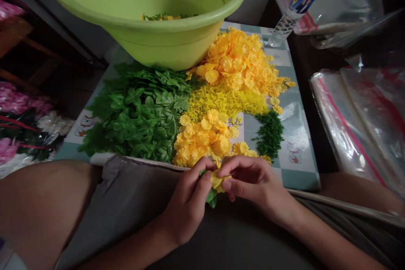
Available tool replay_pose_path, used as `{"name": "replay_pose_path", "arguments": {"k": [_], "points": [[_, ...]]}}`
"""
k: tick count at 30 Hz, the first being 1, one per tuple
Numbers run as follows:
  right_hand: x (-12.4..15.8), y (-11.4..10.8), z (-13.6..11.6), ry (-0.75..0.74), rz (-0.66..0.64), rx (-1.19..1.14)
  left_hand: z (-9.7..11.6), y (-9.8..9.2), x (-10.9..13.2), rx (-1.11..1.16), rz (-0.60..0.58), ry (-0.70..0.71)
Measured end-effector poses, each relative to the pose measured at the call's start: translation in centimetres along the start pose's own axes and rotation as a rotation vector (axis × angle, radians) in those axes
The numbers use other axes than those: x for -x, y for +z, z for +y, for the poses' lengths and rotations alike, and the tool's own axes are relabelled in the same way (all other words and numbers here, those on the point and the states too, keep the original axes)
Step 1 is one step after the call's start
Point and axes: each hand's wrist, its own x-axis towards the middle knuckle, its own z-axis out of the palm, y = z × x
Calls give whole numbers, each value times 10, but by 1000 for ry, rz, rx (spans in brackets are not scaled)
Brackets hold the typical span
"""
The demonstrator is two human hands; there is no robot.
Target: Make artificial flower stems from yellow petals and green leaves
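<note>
Just over my lap, at the table's front edge, both hands meet around a yellow artificial flower (217, 181) with green artificial leaves (212, 197) beneath it. My left hand (191, 196) pinches the leaves and the flower's left side between thumb and fingers. From the other side, my right hand (253, 179) has its thumb and forefinger closed on the petals. Whatever joins flower and leaves is hidden by the fingers. Right beyond the hands lies a small heap of yellow flower heads (202, 137).
On the table (292, 128) are green leaves (139, 114), a large yellow-orange flower pile (238, 61), thin yellow sprigs (218, 100) and dark green sprigs (269, 133). A green tub (164, 44) stands behind, a plastic bottle (295, 8) at back right. Clear plastic bags (351, 122) lie right; pink flowers (15, 99) left.
</note>
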Motion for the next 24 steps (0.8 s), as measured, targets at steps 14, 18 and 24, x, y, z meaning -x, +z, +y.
{"name": "replay_pose_path", "arguments": {"k": [14,18,24], "points": [[-8,-14,-3,127,-77,-44,1,-1,1,-47,-11,66],[-26,-59,-11,-83,303,766,0,-2,1,-72,-6,23],[-56,-88,10,-142,545,1288,-1,-3,-1,-30,25,9]]}}
